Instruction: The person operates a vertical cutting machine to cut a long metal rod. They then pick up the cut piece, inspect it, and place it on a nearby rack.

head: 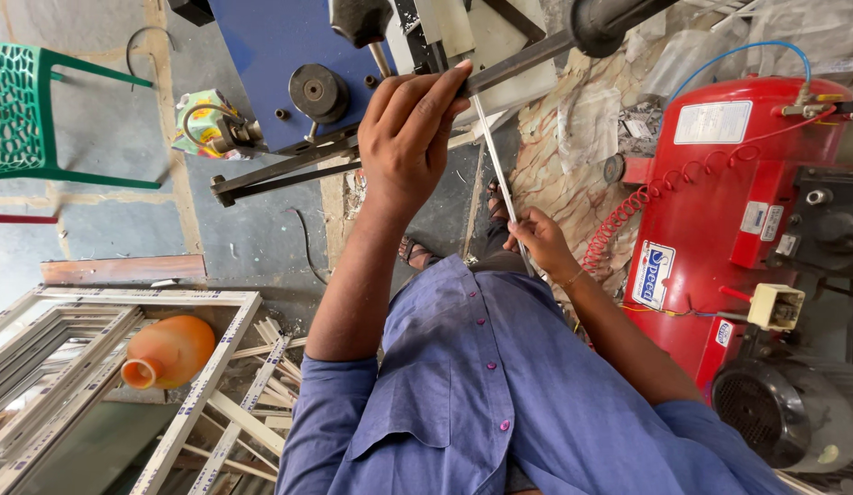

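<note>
My left hand (406, 137) is closed around a dark metal bar (523, 57) that sticks out from a blue machine (262, 46). My right hand (539, 240) sits lower, near my blue shirt, and pinches the near end of a thin white strip (493, 156). The strip slants up from that hand to the bar, just beside my left fingers. Between my arms I see my sandalled feet (415, 251) on the grey floor.
A red compressor tank (720, 192) with a coiled red hose stands to the right. White window frames (124, 302) with an orange jug (168, 350) on them and several loose white offcuts (262, 394) lie lower left. A green plastic chair (23, 110) is at the far left.
</note>
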Demonstrator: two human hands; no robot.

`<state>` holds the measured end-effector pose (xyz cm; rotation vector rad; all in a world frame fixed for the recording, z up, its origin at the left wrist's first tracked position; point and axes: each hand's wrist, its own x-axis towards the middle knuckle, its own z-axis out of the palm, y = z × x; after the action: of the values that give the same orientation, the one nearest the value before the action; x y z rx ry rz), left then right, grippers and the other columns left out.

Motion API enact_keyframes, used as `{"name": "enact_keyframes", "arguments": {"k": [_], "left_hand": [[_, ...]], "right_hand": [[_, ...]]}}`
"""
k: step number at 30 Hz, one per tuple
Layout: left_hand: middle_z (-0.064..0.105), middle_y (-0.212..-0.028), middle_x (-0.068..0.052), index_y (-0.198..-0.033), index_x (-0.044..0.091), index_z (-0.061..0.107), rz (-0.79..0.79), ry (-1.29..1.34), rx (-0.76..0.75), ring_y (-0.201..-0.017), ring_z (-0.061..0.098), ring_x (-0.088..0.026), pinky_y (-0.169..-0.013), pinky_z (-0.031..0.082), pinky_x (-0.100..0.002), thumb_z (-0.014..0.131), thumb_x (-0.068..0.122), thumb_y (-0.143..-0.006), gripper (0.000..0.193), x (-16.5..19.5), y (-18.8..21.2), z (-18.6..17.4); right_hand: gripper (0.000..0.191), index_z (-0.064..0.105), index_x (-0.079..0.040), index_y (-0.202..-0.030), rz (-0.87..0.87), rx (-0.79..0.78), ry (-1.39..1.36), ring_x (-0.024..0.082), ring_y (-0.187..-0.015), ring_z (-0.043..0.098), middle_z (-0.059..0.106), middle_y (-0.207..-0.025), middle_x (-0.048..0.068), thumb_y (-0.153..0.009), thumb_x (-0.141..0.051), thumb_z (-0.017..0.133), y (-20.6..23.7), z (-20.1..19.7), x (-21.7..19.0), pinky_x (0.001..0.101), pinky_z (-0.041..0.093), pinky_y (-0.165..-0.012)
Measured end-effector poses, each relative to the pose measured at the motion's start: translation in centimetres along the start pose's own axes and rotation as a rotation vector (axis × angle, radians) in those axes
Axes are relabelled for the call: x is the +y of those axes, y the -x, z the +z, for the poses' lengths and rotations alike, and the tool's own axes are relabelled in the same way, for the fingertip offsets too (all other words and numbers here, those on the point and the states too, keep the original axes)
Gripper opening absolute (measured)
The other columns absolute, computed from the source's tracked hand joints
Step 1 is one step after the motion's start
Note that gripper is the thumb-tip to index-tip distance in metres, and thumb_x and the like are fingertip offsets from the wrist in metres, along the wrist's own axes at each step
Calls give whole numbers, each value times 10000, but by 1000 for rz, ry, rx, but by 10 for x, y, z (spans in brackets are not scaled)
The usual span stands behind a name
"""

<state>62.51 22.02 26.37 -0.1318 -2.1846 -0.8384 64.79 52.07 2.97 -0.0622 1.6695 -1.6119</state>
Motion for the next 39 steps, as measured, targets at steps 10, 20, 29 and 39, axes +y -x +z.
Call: {"name": "enact_keyframes", "arguments": {"k": [10,20,29,39], "left_hand": [[681,-1090,-29,-1396,115,622,68,54,-24,-975,651,-204,-845,547,-361,765,141,-1049,377,-13,3,1],[666,-1108,-38,-1410,131,618,53,132,-51,-1007,638,-242,-854,546,-365,763,128,-1064,374,-16,3,-2],[617,-1195,-72,-1328,96,627,140,44,116,-1130,583,-275,-1010,489,-461,743,55,-1018,333,-16,94,10],[450,-1527,-148,-1537,-30,400,-11,-366,-561,-1361,428,-300,-1128,377,-426,550,332,-1069,611,-78,130,104]], "right_hand": [[234,605,7,-1162,-13,108,36,129,-653,642,656,-767,33,-1048,-197,605,39,17,24,269,486,-602],[303,637,-43,-1181,54,91,106,49,-541,505,535,-644,-22,-1093,-265,451,77,27,31,217,454,-527],[315,658,-48,-1152,0,161,135,35,-500,366,398,-603,-47,-1101,-306,484,61,37,33,223,307,-464],[327,673,-52,-1146,-3,151,177,37,-495,442,463,-585,-43,-1101,-313,481,56,30,27,211,357,-476]]}}
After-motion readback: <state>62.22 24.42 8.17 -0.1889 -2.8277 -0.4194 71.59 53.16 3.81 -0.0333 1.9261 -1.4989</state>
